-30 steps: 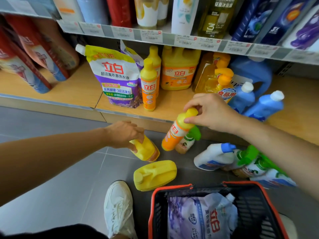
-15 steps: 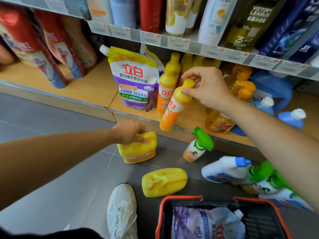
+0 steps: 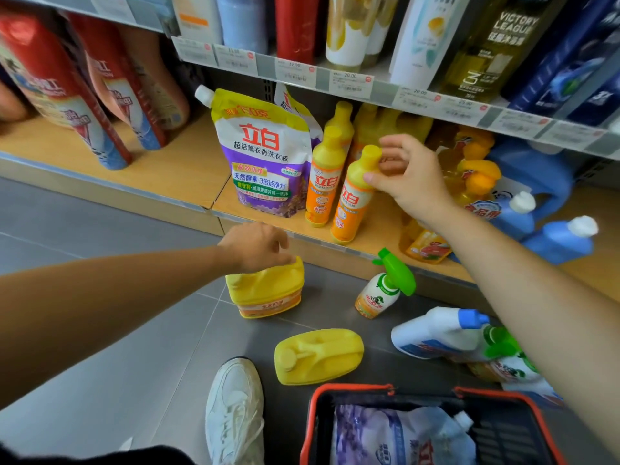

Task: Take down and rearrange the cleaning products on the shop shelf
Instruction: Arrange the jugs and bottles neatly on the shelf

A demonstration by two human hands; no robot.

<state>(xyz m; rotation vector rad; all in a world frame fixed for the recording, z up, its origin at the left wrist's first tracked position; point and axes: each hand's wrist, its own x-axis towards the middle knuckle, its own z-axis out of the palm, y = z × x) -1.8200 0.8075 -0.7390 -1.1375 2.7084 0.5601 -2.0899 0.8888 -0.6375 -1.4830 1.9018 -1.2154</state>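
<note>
Around you, apart from the stock

Grey floor tiles (image 3: 117, 330) fill your view from 7 to 9 o'clock. Your white sneaker (image 3: 235, 411) stands on them at 6, near a black basket with a red rim (image 3: 349, 388) at 5. Price tags (image 3: 350, 82) line the upper shelf edge from 12 toward 2. A dark garment (image 3: 100, 458) edges in at 7.

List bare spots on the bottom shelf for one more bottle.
Bare wood on the bottom shelf between the red bottles and the purple pouch. Crowded from the pouch to the blue bottles, where the right hand holds an orange bottle.
</note>
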